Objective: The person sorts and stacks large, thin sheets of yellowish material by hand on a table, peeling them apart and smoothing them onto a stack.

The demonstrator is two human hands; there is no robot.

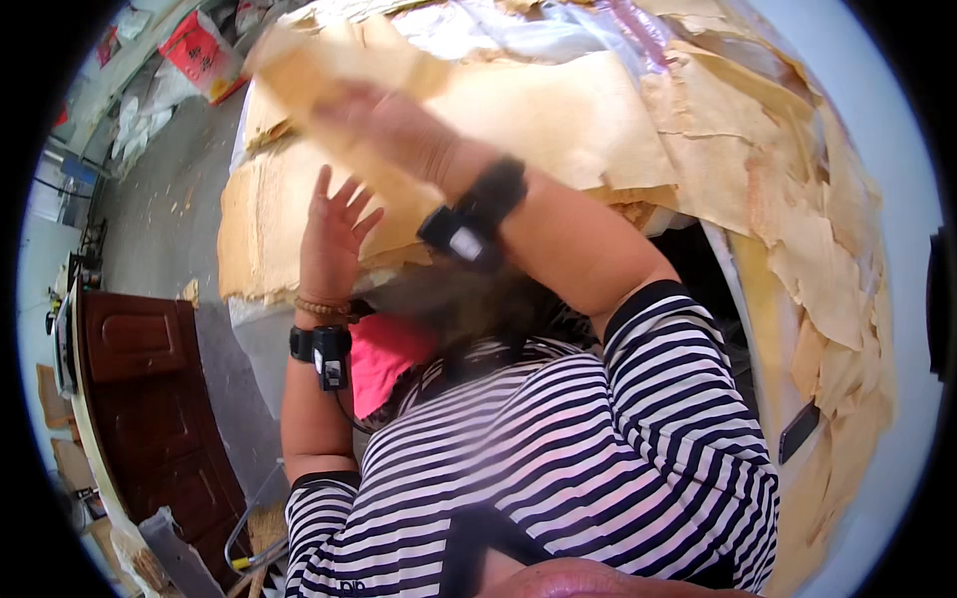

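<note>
My left hand point(344, 229) is raised at the near left edge of a stack of thin tan wood veneer sheets point(558, 120), its fingers spread and nothing in them. Crossing over to the left, my right hand point(389, 125) is blurred by motion above the stack. It grips a strip of wood veneer point(289, 80), equally smeared, which slants across the stack's far left corner. The right fingertips are hard to make out. Both wrists carry black strapped devices.
Torn, overlapping veneer pieces point(788, 189) cover the right side, where a dark phone-like slab point(798, 433) lies. A dark red-brown wooden cabinet point(140, 379) stands at the left. A red printed bag point(201, 58) sits at the far left. Pink cloth point(389, 359) lies by my lap.
</note>
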